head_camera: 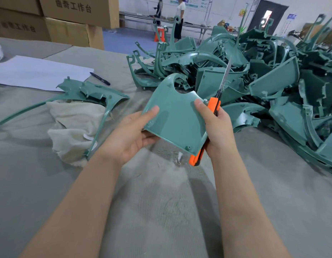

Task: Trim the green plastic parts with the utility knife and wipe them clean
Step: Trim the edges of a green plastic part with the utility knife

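Head view: your left hand (pixel 132 135) pinches the green panel (pixel 175 116) by its left edge. Your right hand (pixel 217 127) clamps its right edge together with the orange utility knife (pixel 213 107), blade pointing up.

Printed black characters "曲奇工作台" are seen on a stacked cardboard box (pixel 78 10) at upper left of the frame; the lower box (pixel 18 27) carries similar, blurred print. Distant wall posters (pixel 197 1) cannot be read.
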The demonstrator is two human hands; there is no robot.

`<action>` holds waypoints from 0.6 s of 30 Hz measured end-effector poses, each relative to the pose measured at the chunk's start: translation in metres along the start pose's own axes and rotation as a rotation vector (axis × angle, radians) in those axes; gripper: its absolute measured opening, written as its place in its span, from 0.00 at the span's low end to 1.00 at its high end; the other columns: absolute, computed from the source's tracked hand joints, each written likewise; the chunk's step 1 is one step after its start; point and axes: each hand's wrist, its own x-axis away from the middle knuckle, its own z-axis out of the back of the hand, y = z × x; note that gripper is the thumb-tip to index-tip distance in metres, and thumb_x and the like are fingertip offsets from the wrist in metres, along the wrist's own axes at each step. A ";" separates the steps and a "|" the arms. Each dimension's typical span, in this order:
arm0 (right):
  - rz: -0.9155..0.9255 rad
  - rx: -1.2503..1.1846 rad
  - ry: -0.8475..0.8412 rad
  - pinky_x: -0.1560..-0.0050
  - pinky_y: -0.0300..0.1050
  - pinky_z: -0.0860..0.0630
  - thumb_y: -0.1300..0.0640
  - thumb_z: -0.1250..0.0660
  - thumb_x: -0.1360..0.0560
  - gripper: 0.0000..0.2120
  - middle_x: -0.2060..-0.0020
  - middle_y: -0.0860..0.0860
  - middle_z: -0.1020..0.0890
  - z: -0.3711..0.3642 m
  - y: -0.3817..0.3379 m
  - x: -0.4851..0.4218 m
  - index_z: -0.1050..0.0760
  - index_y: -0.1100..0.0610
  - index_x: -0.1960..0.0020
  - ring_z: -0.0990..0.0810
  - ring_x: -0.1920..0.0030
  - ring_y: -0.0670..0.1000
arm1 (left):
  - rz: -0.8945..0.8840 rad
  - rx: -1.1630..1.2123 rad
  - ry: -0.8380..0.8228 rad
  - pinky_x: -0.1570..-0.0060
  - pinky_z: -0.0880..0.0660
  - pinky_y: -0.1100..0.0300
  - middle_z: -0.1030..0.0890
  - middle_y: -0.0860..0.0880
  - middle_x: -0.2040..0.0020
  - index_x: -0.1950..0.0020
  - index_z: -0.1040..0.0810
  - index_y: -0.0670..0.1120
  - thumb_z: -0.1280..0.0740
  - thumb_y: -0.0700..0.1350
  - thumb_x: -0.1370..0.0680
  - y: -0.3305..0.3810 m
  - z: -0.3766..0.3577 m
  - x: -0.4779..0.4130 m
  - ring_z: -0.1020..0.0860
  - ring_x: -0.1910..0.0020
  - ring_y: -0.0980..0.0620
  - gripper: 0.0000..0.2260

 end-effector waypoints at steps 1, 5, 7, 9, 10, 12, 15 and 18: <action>-0.014 -0.008 -0.008 0.47 0.57 0.20 0.56 0.29 0.24 0.09 0.55 0.58 0.18 0.000 0.000 0.000 0.25 0.57 0.48 0.17 0.57 0.55 | 0.004 -0.022 0.011 0.64 0.21 0.63 0.14 0.49 0.55 0.49 0.19 0.47 0.30 0.50 0.31 -0.002 -0.002 -0.001 0.16 0.60 0.55 0.13; -0.050 -0.042 -0.007 0.52 0.53 0.17 0.57 0.29 0.24 0.09 0.58 0.55 0.14 0.001 0.001 -0.001 0.25 0.61 0.50 0.15 0.58 0.54 | -0.002 -0.037 0.028 0.66 0.21 0.65 0.15 0.50 0.59 0.50 0.20 0.45 0.33 0.41 0.23 -0.001 0.001 -0.001 0.17 0.63 0.56 0.04; -0.091 -0.003 -0.052 0.57 0.48 0.17 0.57 0.30 0.24 0.08 0.59 0.53 0.14 0.007 -0.001 -0.002 0.23 0.62 0.52 0.14 0.60 0.52 | 0.035 -0.046 -0.037 0.66 0.21 0.63 0.15 0.48 0.58 0.51 0.19 0.44 0.32 0.40 0.26 0.003 0.006 0.001 0.16 0.63 0.55 0.06; -0.147 0.060 -0.175 0.62 0.44 0.18 0.57 0.31 0.24 0.06 0.59 0.54 0.13 0.016 -0.005 -0.001 0.20 0.60 0.53 0.14 0.61 0.52 | 0.109 -0.058 -0.140 0.65 0.20 0.60 0.15 0.47 0.54 0.53 0.15 0.45 0.29 0.42 0.31 0.006 0.011 0.005 0.16 0.60 0.53 0.08; -0.164 0.083 -0.238 0.63 0.43 0.19 0.57 0.31 0.24 0.06 0.58 0.54 0.13 0.019 -0.007 -0.001 0.19 0.59 0.53 0.14 0.61 0.52 | 0.141 -0.055 -0.183 0.63 0.20 0.58 0.15 0.46 0.52 0.54 0.14 0.46 0.27 0.43 0.32 0.006 0.012 0.007 0.15 0.57 0.51 0.08; -0.174 0.073 -0.297 0.63 0.43 0.19 0.56 0.31 0.24 0.06 0.58 0.55 0.14 0.020 -0.007 0.001 0.18 0.58 0.53 0.14 0.60 0.53 | 0.188 -0.055 -0.205 0.60 0.19 0.56 0.15 0.45 0.49 0.54 0.13 0.47 0.25 0.45 0.32 0.004 0.008 0.010 0.16 0.53 0.49 0.08; -0.173 0.019 -0.206 0.62 0.44 0.18 0.48 0.32 0.23 0.12 0.58 0.54 0.14 0.013 -0.005 0.002 0.18 0.57 0.53 0.14 0.60 0.52 | 0.109 -0.066 -0.115 0.62 0.20 0.58 0.15 0.47 0.51 0.55 0.13 0.48 0.25 0.48 0.35 0.002 -0.005 0.012 0.16 0.54 0.49 0.10; -0.056 0.096 0.048 0.69 0.40 0.23 0.37 0.38 0.23 0.22 0.66 0.50 0.17 0.011 -0.004 -0.003 0.20 0.56 0.53 0.20 0.69 0.48 | -0.094 0.058 0.043 0.55 0.19 0.56 0.15 0.50 0.48 0.45 0.18 0.49 0.28 0.49 0.34 0.011 -0.009 0.012 0.17 0.50 0.52 0.18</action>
